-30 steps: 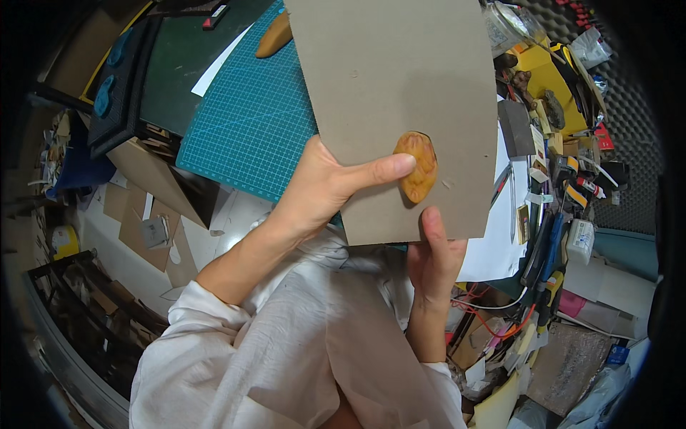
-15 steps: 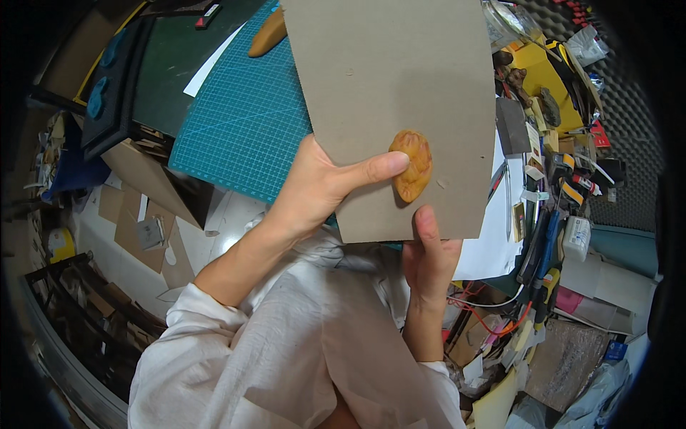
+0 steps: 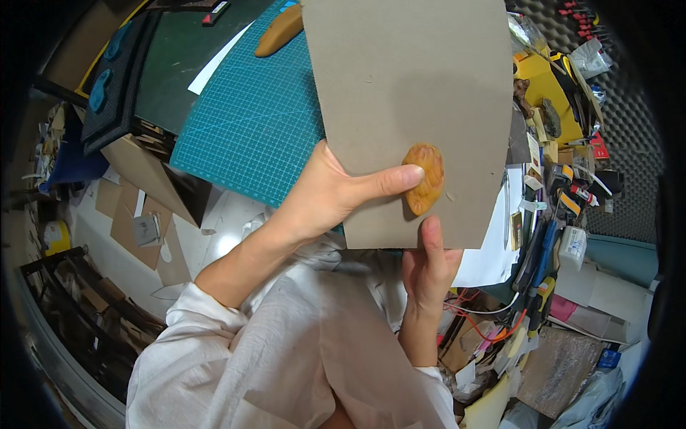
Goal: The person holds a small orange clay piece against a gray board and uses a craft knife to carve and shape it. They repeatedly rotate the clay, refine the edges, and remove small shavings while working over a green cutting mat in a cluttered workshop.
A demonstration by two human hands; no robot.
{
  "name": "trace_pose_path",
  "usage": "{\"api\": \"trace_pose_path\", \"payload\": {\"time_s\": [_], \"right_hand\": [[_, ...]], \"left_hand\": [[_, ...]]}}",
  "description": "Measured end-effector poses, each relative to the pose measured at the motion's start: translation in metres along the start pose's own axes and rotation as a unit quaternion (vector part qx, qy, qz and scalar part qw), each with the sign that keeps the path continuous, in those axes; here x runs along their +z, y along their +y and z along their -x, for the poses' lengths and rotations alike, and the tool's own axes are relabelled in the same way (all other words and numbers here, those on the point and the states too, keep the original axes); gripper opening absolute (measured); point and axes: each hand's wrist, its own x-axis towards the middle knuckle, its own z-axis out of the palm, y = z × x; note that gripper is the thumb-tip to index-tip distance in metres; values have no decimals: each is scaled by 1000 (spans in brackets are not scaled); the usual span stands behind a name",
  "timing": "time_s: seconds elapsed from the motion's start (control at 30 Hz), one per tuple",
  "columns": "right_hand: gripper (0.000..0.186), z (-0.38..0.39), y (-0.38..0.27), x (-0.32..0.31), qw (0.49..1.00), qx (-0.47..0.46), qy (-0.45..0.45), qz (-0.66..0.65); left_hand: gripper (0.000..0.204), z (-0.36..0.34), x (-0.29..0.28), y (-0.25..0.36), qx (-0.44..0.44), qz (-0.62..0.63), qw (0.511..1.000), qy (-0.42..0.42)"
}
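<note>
A stiff sheet of grey-brown cardboard (image 3: 414, 64) is held up over the desk in both my hands. On its face, towards the lower right, rests an amber-yellow oval piece (image 3: 429, 184) with carved, reddish-brown relief. My left hand (image 3: 318, 196) grips the sheet's left edge, its thumb stretched across the front and pressed on the oval's left side; the other fingers are hidden behind the board. At the bottom edge, my right hand (image 3: 434, 261) pinches the board, thumb in front just below the oval and fingers mostly underneath.
A teal cutting mat (image 3: 243, 121) lies behind the board, with a smooth orange-brown curved piece (image 3: 280, 30) on it. White paper (image 3: 482, 254) shows at right, beside crowded tools and a white bottle (image 3: 572, 247). A dark rack (image 3: 86, 300) stands lower left.
The cardboard, with the oval piece and both hands, has shifted slightly right and down in view. My grip looks the same. The surroundings have shifted a little too.
</note>
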Motion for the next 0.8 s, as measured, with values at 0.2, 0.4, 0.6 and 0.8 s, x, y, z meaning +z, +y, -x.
{"api": "trace_pose_path", "payload": {"time_s": [0.2,0.4,0.6,0.8], "right_hand": [[62,1,3,-4,999,-6,3,50],[62,1,4,-3,999,-15,-3,51],[62,1,1,0,999,-7,-8,47],[61,0,2,-3,999,12,-10,43]], "left_hand": [[40,2,1,4,10,4,1000,-5],[57,2,1,5,-40,37,999,-2],[38,1,1,-1,36,2,999,2],[52,0,-1,-1,-1,-3,1000,10]]}}
